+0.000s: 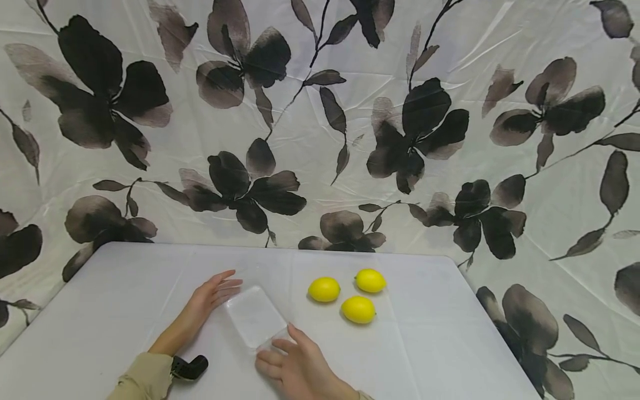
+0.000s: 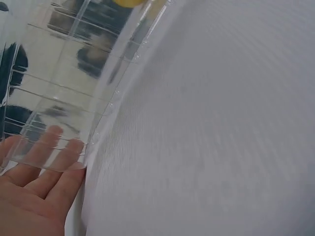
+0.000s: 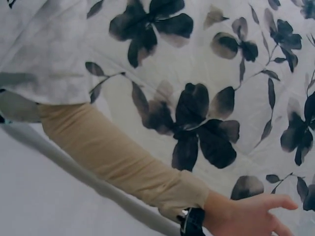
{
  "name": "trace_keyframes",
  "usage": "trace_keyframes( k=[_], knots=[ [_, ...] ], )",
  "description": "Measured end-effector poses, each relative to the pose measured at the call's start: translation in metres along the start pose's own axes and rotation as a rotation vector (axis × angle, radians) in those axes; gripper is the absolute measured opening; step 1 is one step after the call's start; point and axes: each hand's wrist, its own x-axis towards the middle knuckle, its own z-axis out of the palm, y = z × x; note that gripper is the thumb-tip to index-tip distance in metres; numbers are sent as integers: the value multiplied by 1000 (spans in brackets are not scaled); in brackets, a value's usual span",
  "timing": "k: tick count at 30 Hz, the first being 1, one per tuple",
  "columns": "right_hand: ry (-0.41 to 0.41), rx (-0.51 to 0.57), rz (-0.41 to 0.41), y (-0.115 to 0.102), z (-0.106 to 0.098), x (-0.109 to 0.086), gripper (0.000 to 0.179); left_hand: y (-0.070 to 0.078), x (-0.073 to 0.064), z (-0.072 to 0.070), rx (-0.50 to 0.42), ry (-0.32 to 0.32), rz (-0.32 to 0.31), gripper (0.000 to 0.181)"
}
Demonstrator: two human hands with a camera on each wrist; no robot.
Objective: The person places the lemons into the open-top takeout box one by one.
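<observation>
A clear plastic container (image 1: 256,318) lies slantwise on the white table between the two hands, its outline faint against the cloth. My left hand (image 1: 212,293) touches its far left end with extended fingers; in the left wrist view, some of the left hand's fingers (image 2: 61,157) show through the ribbed plastic. At the near end my right hand (image 1: 302,364) holds the container, thumb by the right corner and fingers bent along the edge. Three yellow lemons (image 1: 358,309) sit close together to the right. Only the left arm and hand (image 3: 246,214) appear in the right wrist view.
The white table (image 1: 440,344) ends at a back edge in front of a hanging curtain (image 1: 340,122) with dark printed flowers. A black band with a device (image 1: 190,368) is on the left wrist, beside a beige sleeve (image 1: 142,378).
</observation>
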Motion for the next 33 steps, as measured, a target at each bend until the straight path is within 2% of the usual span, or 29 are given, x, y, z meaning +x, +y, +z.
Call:
trace_keyframes(
  k=[2, 7, 14, 23, 27, 31, 33],
  knots=[
    [-12, -5, 13, 0, -2, -1, 109, -2, 4, 3, -8, -1, 1, 55],
    [-51, -39, 47, 1, -3, -4, 105, -4, 14, 12, -8, -11, -52, 51],
    [-65, -95, 80, 1, -4, -8, 92, -6, 27, 24, 35, -65, -86, 52],
    [-52, -86, 162, 0, -3, -10, 87, -9, 32, 33, 116, -114, -84, 52],
    [-10, -108, 155, 3, -1, -10, 90, -11, 31, 37, 146, -107, -149, 55],
    [21, -137, 158, 6, 2, -9, 94, -14, 30, 40, 107, -101, -221, 66],
    [23, -143, 163, 7, 2, -9, 94, -16, 31, 41, 52, -117, -213, 74]
  ],
)
